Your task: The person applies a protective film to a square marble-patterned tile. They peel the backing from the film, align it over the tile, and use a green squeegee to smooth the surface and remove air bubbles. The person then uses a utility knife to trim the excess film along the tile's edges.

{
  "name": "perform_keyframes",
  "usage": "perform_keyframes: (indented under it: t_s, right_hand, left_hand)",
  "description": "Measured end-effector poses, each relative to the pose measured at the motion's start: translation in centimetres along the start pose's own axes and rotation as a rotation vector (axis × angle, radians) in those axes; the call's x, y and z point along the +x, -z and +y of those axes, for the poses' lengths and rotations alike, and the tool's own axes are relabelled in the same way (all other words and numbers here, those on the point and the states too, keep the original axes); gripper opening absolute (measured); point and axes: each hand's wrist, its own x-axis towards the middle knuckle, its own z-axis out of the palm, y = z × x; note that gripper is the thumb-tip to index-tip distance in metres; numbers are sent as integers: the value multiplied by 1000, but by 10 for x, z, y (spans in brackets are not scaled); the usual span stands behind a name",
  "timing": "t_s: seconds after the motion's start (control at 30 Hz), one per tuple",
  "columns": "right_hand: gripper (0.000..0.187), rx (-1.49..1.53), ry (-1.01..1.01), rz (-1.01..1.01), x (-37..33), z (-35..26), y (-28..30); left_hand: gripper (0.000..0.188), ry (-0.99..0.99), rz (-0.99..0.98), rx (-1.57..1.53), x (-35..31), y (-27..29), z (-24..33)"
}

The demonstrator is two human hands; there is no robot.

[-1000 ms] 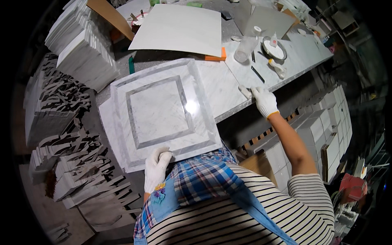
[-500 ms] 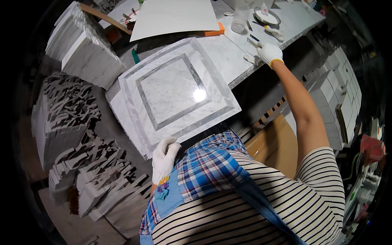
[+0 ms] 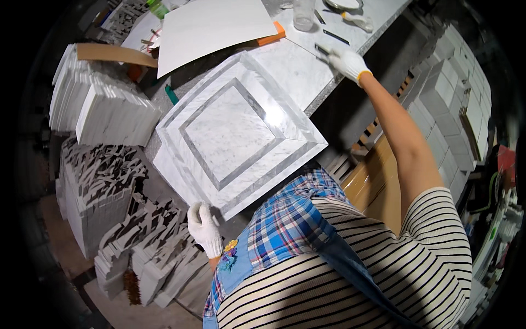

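A square grey-and-white marble panel with darker inlaid bands lies tilted across the table's near side, light glaring off its right part. My left hand, in a white knit glove, is closed at the panel's near-left edge, fingers curled against it; their undersides are hidden. Farther off to the right, my gloved right hand reaches over the tabletop. Its fingers are closed around a slim dark-and-metal tool, whose exact kind I cannot make out. A separate thin black strip lies just beyond that hand.
Beyond the panel are a large white sheet, an orange block and a clear plastic cup. Stacked slabs and piled stone strips crowd the left. White blocks are stacked right of the table edge.
My left hand has shifted left around the panel's near corner. The panel is turned slightly. The view has swung, and my right hand stays about the same place over the table.
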Motion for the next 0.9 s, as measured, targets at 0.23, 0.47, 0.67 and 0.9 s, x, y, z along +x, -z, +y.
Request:
perform_keyframes:
  t_s: [0.23, 0.47, 0.67, 0.9]
  right_hand:
    - [30, 653, -117, 70, -49, -30, 4]
    - [20, 1219, -512, 131, -198, -58, -65]
    - [19, 1410, -616, 226, -272, -100, -113]
    - [20, 1686, -744, 470, -277, -151, -139]
  left_hand:
    - [59, -49, 76, 709, 22, 7, -19]
    - [60, 42, -237, 912, 51, 32, -14]
    - [67, -72, -504, 948, 52, 32, 3]
    - [52, 77, -637, 545, 38, 35, 7]
